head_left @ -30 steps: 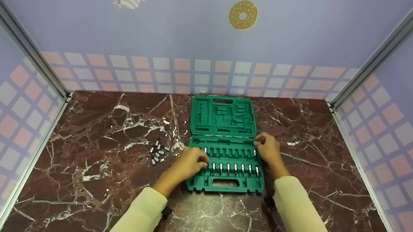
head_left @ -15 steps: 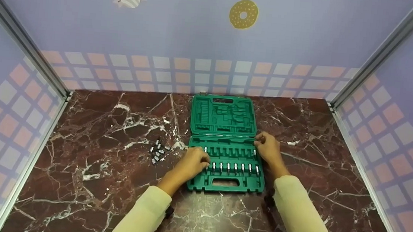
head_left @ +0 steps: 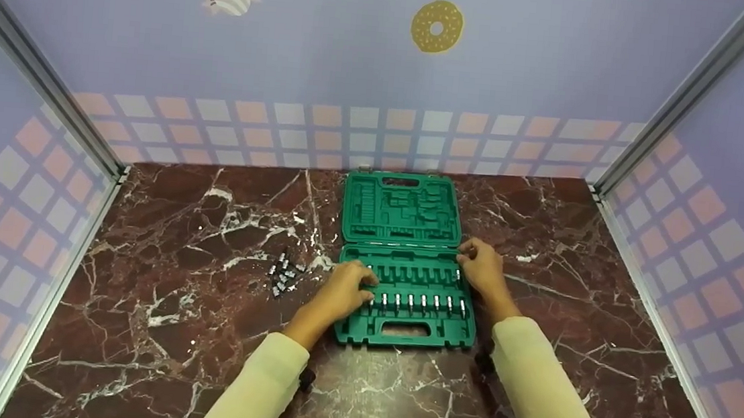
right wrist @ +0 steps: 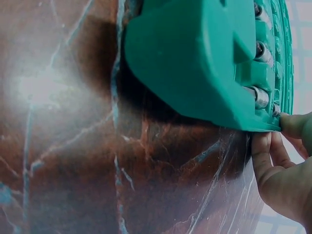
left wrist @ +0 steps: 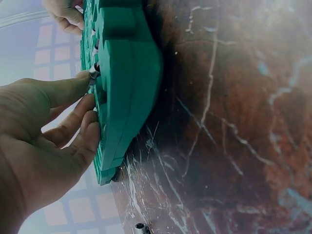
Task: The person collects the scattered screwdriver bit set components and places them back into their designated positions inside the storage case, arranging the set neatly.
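Left wrist: left hand (left wrist: 29, 151) loose, thumb touching socket (left wrist: 94, 72).
Socket sits at thumb tip, in the green case (left wrist: 129, 73) beside the fingers; right hand (head_left: 484, 267) pinches the case's opposite edge.

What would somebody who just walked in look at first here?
Probably the green case, lying open near the middle of the dark red table, with a row of shiny metal pieces in its near half. The left hand is at that row's left end; the right hand pinches the case's right edge. A small pile of pieces lies left of the case.
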The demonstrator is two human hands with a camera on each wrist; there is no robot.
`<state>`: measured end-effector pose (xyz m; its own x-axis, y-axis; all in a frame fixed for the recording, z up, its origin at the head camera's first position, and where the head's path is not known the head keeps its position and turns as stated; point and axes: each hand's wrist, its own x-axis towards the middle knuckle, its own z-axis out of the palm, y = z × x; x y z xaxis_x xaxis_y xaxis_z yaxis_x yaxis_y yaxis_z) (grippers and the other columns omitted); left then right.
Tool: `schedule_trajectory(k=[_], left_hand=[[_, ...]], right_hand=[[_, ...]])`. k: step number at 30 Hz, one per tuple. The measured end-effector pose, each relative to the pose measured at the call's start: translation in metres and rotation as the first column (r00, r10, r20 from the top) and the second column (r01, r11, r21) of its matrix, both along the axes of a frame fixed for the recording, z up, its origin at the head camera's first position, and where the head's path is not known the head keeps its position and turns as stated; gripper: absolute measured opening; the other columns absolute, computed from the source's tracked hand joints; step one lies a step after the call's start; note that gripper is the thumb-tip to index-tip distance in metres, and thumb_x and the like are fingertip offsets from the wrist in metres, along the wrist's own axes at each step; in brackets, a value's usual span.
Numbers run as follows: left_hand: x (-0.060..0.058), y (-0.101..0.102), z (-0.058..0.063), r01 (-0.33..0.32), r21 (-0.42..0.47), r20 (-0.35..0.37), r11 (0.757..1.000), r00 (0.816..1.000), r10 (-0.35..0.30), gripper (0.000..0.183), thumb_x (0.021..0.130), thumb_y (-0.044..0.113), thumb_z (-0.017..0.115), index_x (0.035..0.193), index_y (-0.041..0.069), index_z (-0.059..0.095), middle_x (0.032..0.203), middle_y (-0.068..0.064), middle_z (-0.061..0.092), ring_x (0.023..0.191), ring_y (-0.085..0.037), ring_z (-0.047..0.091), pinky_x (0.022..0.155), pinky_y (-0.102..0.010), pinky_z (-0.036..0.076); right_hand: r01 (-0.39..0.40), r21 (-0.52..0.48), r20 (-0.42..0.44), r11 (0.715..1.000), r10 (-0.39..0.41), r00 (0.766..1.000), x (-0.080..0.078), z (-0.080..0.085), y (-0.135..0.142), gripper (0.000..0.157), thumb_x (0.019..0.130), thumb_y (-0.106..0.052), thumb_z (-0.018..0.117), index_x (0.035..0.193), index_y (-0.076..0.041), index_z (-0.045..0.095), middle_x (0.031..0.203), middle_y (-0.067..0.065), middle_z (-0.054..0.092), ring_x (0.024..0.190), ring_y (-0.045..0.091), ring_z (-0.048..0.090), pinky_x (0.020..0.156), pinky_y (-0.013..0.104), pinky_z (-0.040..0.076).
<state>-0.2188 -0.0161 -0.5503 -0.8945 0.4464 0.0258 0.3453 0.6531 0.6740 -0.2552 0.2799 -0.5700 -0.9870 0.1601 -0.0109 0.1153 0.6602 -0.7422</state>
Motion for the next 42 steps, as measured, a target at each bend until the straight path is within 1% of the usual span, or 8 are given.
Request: schedule_trajectory(k=[8,12,18,24,30,33,36,42], left_hand=[[-0.003,0.0,-0.001,-0.017,0.022,0.032,1.0,0.999,0.016,0.016,0.086,0.003,0.081,0.101,0.001,0.079,0.101,-0.014,0.072,0.099,-0.031,0.068,0.089,-0.045,0.057],[-0.003,0.0,-0.001,-0.03,0.001,0.036,1.0,0.999,0.03,0.015,0.085,0.004,0.082,0.1,0.003,0.08,0.099,-0.012,0.071,0.097,-0.03,0.067,0.087,-0.045,0.057],[-0.003,0.002,-0.001,-0.023,-0.027,0.054,0.999,0.998,0.025,0.014,0.087,0.006,0.082,0.101,0.004,0.079,0.1,-0.011,0.069,0.096,-0.028,0.066,0.085,-0.043,0.057],[-0.005,0.001,-0.003,-0.018,-0.031,0.045,0.999,0.999,0.02,0.013,0.087,0.006,0.082,0.099,0.005,0.079,0.098,-0.011,0.067,0.093,-0.027,0.064,0.082,-0.041,0.056],[-0.004,-0.001,-0.004,-0.014,-0.034,0.008,0.999,1.0,0.014,0.014,0.086,0.005,0.082,0.099,0.005,0.079,0.097,-0.01,0.067,0.095,-0.028,0.064,0.086,-0.044,0.055],[-0.003,-0.003,-0.004,-0.007,-0.016,0.025,1.0,1.0,0.008,0.015,0.088,0.007,0.081,0.103,0.006,0.079,0.1,-0.01,0.069,0.099,-0.029,0.064,0.089,-0.045,0.055],[-0.003,-0.006,-0.003,-0.004,0.038,0.044,0.999,0.999,0.002,0.017,0.089,0.007,0.08,0.106,0.004,0.077,0.101,-0.01,0.069,0.099,-0.028,0.065,0.087,-0.044,0.056],[-0.005,-0.014,0.003,0.014,0.137,0.02,0.99,1.0,-0.017,0.021,0.089,0.006,0.08,0.108,-0.001,0.075,0.099,-0.013,0.067,0.093,-0.028,0.066,0.082,-0.043,0.058]], right_hand=[[-0.002,0.015,-0.029,1.0,0.002,1.0,0.0,-0.001,0.0,0.01,0.097,-0.003,0.066,0.106,0.0,0.069,0.099,0.022,0.071,0.091,0.036,0.066,0.083,0.051,0.053],[-0.014,0.024,-0.055,1.0,0.016,0.998,0.0,-0.002,0.0,0.01,0.096,-0.002,0.067,0.105,0.001,0.069,0.096,0.022,0.071,0.088,0.038,0.066,0.081,0.052,0.053],[-0.013,0.018,-0.048,1.0,0.013,0.999,0.0,-0.003,0.001,0.01,0.096,-0.003,0.067,0.105,0.001,0.069,0.098,0.022,0.071,0.091,0.038,0.066,0.083,0.052,0.053],[-0.016,0.014,-0.052,1.0,0.016,0.998,0.0,-0.002,0.001,0.009,0.095,-0.002,0.067,0.104,0.001,0.068,0.099,0.023,0.072,0.092,0.039,0.066,0.083,0.053,0.053],[-0.028,0.017,-0.054,0.999,0.029,0.998,0.0,-0.001,0.0,0.01,0.096,-0.001,0.066,0.105,0.003,0.068,0.1,0.025,0.072,0.093,0.04,0.067,0.083,0.054,0.054],[-0.023,0.016,-0.04,1.0,0.024,0.999,0.0,0.0,-0.001,0.01,0.096,-0.001,0.066,0.105,0.003,0.068,0.1,0.024,0.072,0.092,0.039,0.067,0.081,0.052,0.054],[-0.028,0.022,-0.022,0.999,0.029,0.999,0.0,-0.001,0.0,0.01,0.097,-0.001,0.066,0.106,0.002,0.068,0.101,0.024,0.072,0.091,0.037,0.067,0.08,0.051,0.054],[-0.021,0.031,-0.032,0.999,0.022,0.999,0.0,-0.002,0.0,0.01,0.097,-0.003,0.066,0.106,0.0,0.068,0.102,0.023,0.071,0.093,0.039,0.067,0.083,0.054,0.054]])
